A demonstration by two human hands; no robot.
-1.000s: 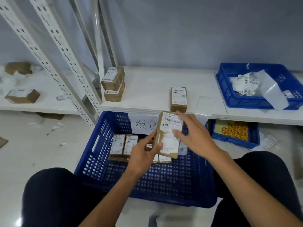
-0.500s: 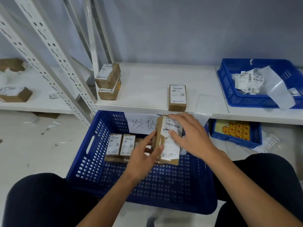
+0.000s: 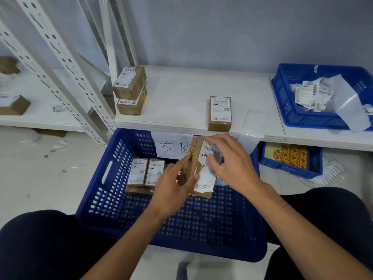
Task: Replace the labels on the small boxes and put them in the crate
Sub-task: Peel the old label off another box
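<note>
A small brown box with a white label stands tilted over the big blue crate. My left hand grips its left side and lower edge. My right hand lies over the label, fingers curled on its upper part. Inside the crate, labelled boxes stand in a row at the back left; others are hidden behind my hands. On the white shelf sit one labelled box and a stack of two boxes.
A blue tray with crumpled old labels and backing paper sits on the shelf at right. A smaller blue tray with yellow-red sheets stands below. White rack posts rise at left. More boxes lie far left. My knees flank the crate.
The held box has come down toward the crate and turned more on edge. My right hand has slid across the label's upper part; my left thumb stays on the lower corner.
</note>
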